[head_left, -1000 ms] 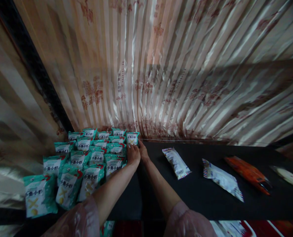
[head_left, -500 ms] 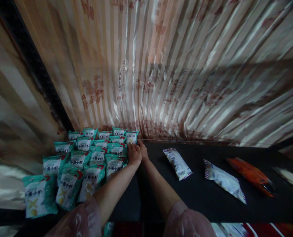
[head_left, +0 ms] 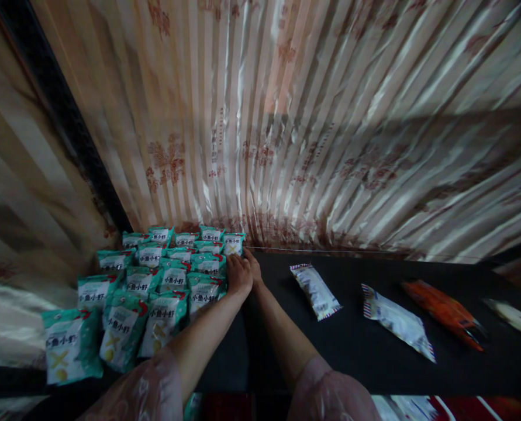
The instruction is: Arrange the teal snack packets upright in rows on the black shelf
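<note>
Several green snack packets (head_left: 155,292) lie in rows on the left of a black tabletop (head_left: 356,345). Both my hands reach to the far right corner of that group. My left hand (head_left: 238,273) lies palm down, fingers together, at the right edge of the rows, touching the rearmost right green packet (head_left: 234,242). My right hand (head_left: 254,266) rests beside it, fingers stretched toward the same packet. Neither hand visibly grips anything.
To the right on the tabletop lie two white packets (head_left: 316,289) (head_left: 396,320), an orange packet (head_left: 442,310) and a pale packet (head_left: 514,316) at the right edge. A striped satin curtain (head_left: 313,134) hangs behind the table. Red patterned floor shows below the front edge.
Both hands stay at the back right corner of the green packets, shifted only slightly. The view has moved a little.
</note>
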Available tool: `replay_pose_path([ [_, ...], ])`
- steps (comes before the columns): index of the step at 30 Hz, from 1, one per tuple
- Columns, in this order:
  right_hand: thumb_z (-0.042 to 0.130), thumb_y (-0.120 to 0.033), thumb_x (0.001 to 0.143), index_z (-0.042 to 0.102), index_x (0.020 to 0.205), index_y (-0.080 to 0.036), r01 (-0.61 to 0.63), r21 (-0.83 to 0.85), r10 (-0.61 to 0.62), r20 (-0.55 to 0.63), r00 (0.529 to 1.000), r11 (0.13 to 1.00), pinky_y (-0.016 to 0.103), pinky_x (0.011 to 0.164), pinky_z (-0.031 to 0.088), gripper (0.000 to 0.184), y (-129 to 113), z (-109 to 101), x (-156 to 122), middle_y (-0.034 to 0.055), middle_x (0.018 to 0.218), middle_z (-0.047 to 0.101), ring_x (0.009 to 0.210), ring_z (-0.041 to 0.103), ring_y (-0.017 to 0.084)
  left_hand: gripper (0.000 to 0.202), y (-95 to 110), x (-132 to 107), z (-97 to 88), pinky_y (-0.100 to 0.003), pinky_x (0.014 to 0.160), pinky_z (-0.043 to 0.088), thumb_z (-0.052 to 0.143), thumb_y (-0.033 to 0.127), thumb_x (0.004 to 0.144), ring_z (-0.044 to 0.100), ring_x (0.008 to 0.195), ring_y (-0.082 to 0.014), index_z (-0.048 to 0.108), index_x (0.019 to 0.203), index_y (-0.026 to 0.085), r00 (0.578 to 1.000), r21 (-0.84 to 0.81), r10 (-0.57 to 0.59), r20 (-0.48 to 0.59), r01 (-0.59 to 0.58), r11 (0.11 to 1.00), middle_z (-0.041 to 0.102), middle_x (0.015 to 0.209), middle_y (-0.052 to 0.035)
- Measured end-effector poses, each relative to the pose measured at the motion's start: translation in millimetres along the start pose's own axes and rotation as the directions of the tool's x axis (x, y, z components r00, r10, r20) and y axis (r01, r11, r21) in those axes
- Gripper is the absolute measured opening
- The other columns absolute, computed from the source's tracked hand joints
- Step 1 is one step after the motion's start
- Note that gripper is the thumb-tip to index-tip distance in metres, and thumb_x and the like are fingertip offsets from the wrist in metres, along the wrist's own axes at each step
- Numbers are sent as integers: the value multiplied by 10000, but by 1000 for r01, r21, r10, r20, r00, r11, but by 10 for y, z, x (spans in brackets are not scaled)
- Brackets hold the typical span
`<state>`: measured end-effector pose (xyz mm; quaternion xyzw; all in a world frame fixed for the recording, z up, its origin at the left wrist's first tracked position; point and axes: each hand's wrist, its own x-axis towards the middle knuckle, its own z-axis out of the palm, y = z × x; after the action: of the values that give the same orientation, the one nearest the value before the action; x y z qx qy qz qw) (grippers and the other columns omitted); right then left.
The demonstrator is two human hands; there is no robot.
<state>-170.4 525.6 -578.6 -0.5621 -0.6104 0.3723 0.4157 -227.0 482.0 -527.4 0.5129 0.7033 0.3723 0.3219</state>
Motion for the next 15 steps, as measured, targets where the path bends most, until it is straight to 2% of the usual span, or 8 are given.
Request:
replay_pose_path([
  [3,546,-198,713,665,935,-263,-6,-19,7,26,1000,1000,316,915,429,260,31,-6,4,10,985,702,988,609,212,323,8,4,48,-400,845,497,513,352,872,568,996,-187,536,1149,188,1000,11,0,-30,0,1000,552,1185,-80],
  [8,537,-212,717,616,1081,-236,-42,-40,42,-3,999,998,325,913,454,373,13,-58,-23,31,1028,687,999,615,205,352,-36,-32,117,-416,854,491,536,355,859,562,1020,-197,523,1168,187,997,29,6,-82,-4,1000,544,1197,-80],
  [10,528,-228,725,589,1131,-213,-55,-50,54,-20,998,997,330,917,460,411,-3,-77,-50,47,1056,675,1018,610,204,366,-68,-59,133,-458,955,427,505,321,874,497,1156,-240,502,1209,175,994,40,4,-109,1,999,493,1289,-113],
  [12,528,-235,726,570,1159,-191,-71,-67,68,-47,997,995,334,942,446,437,-12,-99,-85,65,1094,659,1054,595,207,386,-92,-91,143,-470,1074,297,417,256,895,355,1306,-271,472,1257,131,992,49,7,-124,-1,999,415,1383,-159],
  [14,543,-239,717,559,1173,-166,-91,-89,84,-79,993,992,344,956,434,462,-12,-125,-129,92,1116,647,1068,586,220,418,-105,-136,146,-439,1122,211,330,205,892,272,1359,-267,461,1271,83,992,53,22,-126,-16,998,395,1404,-189],
  [15,551,-243,711,556,1176,-150,-101,-101,91,-95,991,990,353,952,436,474,-9,-138,-157,110,1114,644,1058,589,231,426,-108,-166,143,-435,1122,211,310,195,888,286,1354,-265,466,1266,74,991,54,36,-126,-29,998,422,1386,-192],
])
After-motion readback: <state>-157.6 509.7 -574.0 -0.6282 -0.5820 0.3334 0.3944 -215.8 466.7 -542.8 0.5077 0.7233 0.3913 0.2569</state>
